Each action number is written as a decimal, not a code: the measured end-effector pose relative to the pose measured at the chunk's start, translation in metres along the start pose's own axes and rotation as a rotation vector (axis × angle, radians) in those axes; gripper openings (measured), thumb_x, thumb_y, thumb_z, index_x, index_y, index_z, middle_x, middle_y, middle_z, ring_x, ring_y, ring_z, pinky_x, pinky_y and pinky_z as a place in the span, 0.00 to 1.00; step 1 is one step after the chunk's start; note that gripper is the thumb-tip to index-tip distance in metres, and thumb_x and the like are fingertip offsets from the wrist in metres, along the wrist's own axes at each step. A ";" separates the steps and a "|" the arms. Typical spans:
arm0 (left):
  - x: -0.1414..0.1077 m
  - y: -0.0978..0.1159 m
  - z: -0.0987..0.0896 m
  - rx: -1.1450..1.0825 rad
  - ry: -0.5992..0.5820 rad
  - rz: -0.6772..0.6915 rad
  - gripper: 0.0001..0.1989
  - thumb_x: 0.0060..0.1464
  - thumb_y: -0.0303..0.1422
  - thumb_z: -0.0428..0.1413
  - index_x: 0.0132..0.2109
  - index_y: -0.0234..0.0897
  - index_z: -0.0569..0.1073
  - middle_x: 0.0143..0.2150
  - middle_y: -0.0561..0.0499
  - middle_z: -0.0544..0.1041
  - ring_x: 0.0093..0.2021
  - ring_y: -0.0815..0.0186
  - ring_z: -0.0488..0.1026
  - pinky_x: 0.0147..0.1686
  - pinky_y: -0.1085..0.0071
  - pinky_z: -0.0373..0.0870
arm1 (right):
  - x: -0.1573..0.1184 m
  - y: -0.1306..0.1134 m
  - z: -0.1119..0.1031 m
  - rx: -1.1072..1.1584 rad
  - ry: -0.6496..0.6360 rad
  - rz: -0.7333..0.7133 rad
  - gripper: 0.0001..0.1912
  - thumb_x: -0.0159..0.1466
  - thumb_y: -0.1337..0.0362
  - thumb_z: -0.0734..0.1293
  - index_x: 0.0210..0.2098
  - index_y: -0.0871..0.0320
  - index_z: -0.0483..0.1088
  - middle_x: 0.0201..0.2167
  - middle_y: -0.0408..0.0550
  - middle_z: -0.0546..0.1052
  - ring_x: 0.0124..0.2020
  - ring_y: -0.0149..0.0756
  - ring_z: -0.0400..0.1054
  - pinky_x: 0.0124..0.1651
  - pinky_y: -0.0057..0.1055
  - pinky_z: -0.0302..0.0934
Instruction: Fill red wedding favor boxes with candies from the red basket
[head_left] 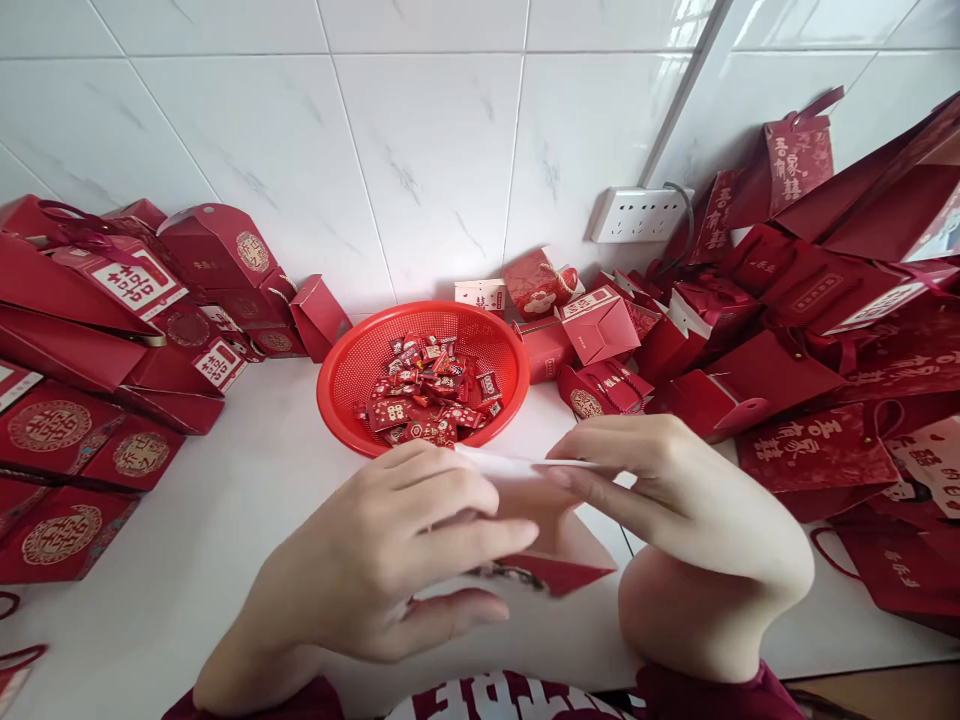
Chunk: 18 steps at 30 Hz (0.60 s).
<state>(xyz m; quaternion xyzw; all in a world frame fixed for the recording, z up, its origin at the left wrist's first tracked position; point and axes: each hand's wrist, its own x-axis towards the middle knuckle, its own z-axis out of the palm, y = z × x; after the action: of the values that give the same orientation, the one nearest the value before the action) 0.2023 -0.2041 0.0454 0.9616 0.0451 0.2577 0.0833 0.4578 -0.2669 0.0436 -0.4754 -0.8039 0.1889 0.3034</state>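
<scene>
White, grey-veined wall tiles (442, 150) rise behind a white tabletop (247, 500), and over the near middle of that tabletop is an open red gift box (574, 575), its pale inside showing. The right hand (675, 490) pinches the box's thin upper edge between thumb and fingers. The left hand (397, 540) is at the box's left side, back of the hand upward, thumb and index finger apart; its other fingers are bent by the upper edge, and whether they grip it I cannot tell. Some dark print shows low on the box, blurred.

Just beyond the hands sits a round red plastic colander (330, 385) with perforated walls, holding a heap of small red-wrapped sweets (431, 385). Behind and to the right of it, small red candy boxes (600, 325) stand and lean together, some with rope handles.

Farther right, larger red boxes and bags (817, 455) are piled loosely, many with ribbons or handles and printed characters. A white power strip (637, 215) is against the tiles above, a dark cable at its right end. On the left, red boxes with gold round emblems (52, 425) are stacked.
</scene>
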 end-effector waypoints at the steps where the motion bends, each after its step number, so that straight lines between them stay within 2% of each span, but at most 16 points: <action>1: 0.000 -0.003 -0.001 -0.003 -0.021 -0.017 0.16 0.61 0.36 0.59 0.55 0.37 0.74 0.45 0.46 0.78 0.45 0.62 0.73 0.48 0.64 0.70 | -0.002 0.004 -0.002 -0.045 -0.045 0.034 0.18 0.73 0.59 0.60 0.29 0.57 0.71 0.21 0.43 0.71 0.23 0.30 0.63 0.27 0.28 0.57; 4: -0.004 -0.014 -0.004 0.080 -0.032 -0.115 0.20 0.61 0.32 0.59 0.59 0.37 0.71 0.54 0.44 0.75 0.52 0.61 0.73 0.53 0.66 0.67 | -0.012 0.024 -0.011 -0.192 -0.070 0.236 0.21 0.71 0.55 0.60 0.24 0.56 0.68 0.17 0.42 0.69 0.19 0.30 0.61 0.23 0.28 0.53; 7: -0.010 -0.022 -0.006 0.123 -0.040 -0.192 0.18 0.61 0.31 0.59 0.58 0.40 0.72 0.52 0.47 0.76 0.51 0.62 0.73 0.54 0.66 0.66 | -0.022 0.056 -0.026 -0.310 0.015 0.511 0.23 0.69 0.52 0.60 0.21 0.55 0.66 0.16 0.42 0.71 0.19 0.33 0.65 0.23 0.30 0.55; 9: -0.013 -0.024 -0.006 0.105 -0.056 -0.211 0.17 0.61 0.31 0.59 0.57 0.42 0.72 0.49 0.50 0.78 0.47 0.64 0.74 0.52 0.67 0.67 | -0.024 0.081 -0.033 -0.278 0.061 0.667 0.21 0.69 0.52 0.59 0.24 0.54 0.69 0.18 0.43 0.74 0.20 0.37 0.70 0.25 0.31 0.59; 12: -0.012 -0.026 -0.005 0.076 -0.078 -0.210 0.15 0.61 0.31 0.58 0.55 0.42 0.74 0.44 0.51 0.79 0.43 0.65 0.75 0.49 0.68 0.69 | -0.016 0.113 -0.034 -0.119 0.055 0.848 0.16 0.68 0.54 0.59 0.32 0.55 0.73 0.25 0.47 0.80 0.24 0.41 0.76 0.31 0.34 0.67; 15: -0.008 -0.027 -0.003 0.060 -0.092 -0.196 0.13 0.61 0.32 0.58 0.53 0.41 0.75 0.43 0.50 0.80 0.42 0.65 0.76 0.47 0.68 0.70 | -0.002 0.126 -0.026 -0.058 0.055 0.864 0.16 0.66 0.53 0.61 0.40 0.55 0.75 0.37 0.51 0.82 0.34 0.45 0.78 0.39 0.37 0.69; 18: -0.003 -0.024 0.001 0.011 -0.060 -0.153 0.12 0.61 0.30 0.58 0.51 0.40 0.76 0.41 0.49 0.80 0.41 0.65 0.76 0.45 0.68 0.71 | 0.010 0.125 -0.019 -0.095 0.179 0.750 0.18 0.66 0.52 0.61 0.47 0.54 0.75 0.48 0.51 0.80 0.46 0.47 0.75 0.48 0.37 0.67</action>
<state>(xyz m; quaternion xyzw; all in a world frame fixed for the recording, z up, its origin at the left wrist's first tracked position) 0.1988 -0.1812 0.0385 0.9631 0.1172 0.2213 0.0989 0.5482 -0.1986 -0.0129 -0.7645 -0.5523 0.2070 0.2600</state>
